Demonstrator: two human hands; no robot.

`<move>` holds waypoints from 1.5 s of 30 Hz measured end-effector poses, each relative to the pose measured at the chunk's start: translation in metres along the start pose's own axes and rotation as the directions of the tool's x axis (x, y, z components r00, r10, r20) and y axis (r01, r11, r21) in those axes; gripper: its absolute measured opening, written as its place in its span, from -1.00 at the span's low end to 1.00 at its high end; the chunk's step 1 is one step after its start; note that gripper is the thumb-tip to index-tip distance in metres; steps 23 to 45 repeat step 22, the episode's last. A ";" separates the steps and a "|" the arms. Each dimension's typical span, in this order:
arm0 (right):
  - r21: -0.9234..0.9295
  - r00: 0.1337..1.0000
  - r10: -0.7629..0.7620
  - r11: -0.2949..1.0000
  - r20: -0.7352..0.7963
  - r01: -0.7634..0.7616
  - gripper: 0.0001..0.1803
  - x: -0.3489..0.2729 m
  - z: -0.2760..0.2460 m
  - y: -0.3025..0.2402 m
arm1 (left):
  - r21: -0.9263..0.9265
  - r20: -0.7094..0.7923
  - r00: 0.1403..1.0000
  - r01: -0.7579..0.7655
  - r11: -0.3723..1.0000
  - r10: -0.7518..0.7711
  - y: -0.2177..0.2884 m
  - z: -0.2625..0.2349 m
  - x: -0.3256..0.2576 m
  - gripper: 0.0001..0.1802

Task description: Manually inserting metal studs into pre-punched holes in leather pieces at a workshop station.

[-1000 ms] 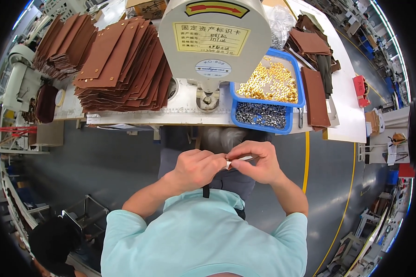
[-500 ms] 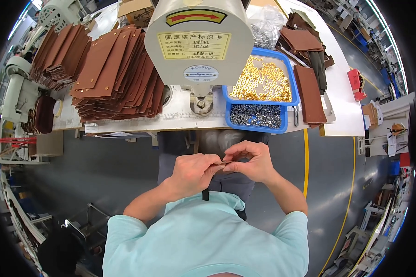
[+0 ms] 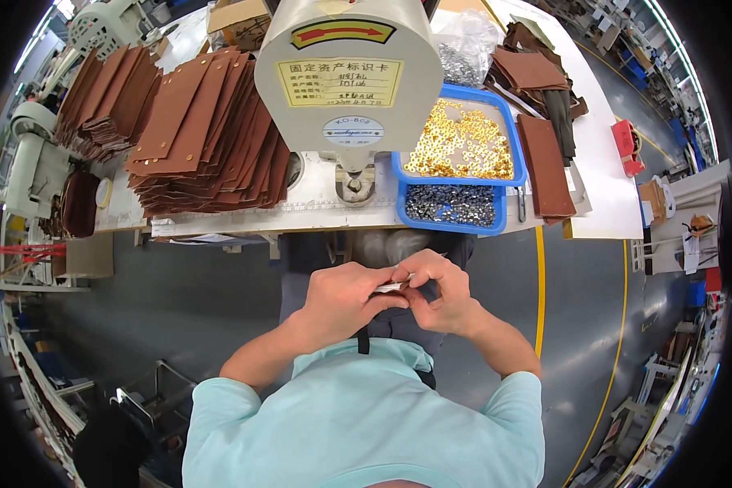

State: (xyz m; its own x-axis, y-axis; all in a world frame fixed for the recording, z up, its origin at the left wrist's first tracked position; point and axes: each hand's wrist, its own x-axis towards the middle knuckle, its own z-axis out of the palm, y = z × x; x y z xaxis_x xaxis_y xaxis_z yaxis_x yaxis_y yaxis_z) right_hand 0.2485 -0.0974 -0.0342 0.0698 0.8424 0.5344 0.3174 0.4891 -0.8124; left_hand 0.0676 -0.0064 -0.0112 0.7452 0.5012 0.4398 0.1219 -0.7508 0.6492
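Observation:
Just in front of my body, below the table edge, both hands meet at a small white piece (image 3: 389, 286). Its kind is hard to make out, since fingers cover most of it. My left hand (image 3: 342, 294) is closed on its left end, thumb underneath. Thumb and fingertips of my right hand (image 3: 441, 291) pinch the other end. Beyond them a white press machine (image 3: 346, 122) rises from the table, its small metal head low over the tabletop. To the right of that head stand a blue tray of gold ring-like fittings (image 3: 462, 138) and a blue tray of dark metal fittings (image 3: 449, 203).
Large stacks of brown leather pieces (image 3: 207, 138) cover the left of the white table (image 3: 317, 213). More brown leather (image 3: 545, 171) lies on the right, near a plastic bag (image 3: 470, 41) and a red object (image 3: 625, 146). A yellow line (image 3: 538, 293) marks the grey floor.
A thin brown edge showed between my fingers before; now a white surface shows there. My right hand has shifted slightly left and its fingers have bent differently. The table is unchanged.

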 end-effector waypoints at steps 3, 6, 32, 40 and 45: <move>-0.069 0.998 -0.057 0.996 0.026 0.059 -0.55 -0.001 0.000 0.000 | 0.051 -0.028 0.997 -0.064 0.997 0.066 0.000 0.001 -0.002 -0.62; -0.087 0.985 -0.166 0.982 0.043 0.170 -0.54 -0.002 0.002 -0.002 | 0.102 -0.063 0.987 -0.142 0.985 0.149 0.001 0.001 -0.009 -0.63; 0.029 0.791 0.499 0.839 0.355 -0.543 -0.17 0.016 -0.070 0.012 | -0.333 -0.082 0.878 0.421 0.843 -0.471 -0.003 -0.057 0.001 -0.79; 0.029 0.791 0.499 0.839 0.355 -0.543 -0.17 0.016 -0.070 0.012 | -0.333 -0.082 0.878 0.421 0.843 -0.471 -0.003 -0.057 0.001 -0.79; 0.029 0.791 0.499 0.839 0.355 -0.543 -0.17 0.016 -0.070 0.012 | -0.333 -0.082 0.878 0.421 0.843 -0.471 -0.003 -0.057 0.001 -0.79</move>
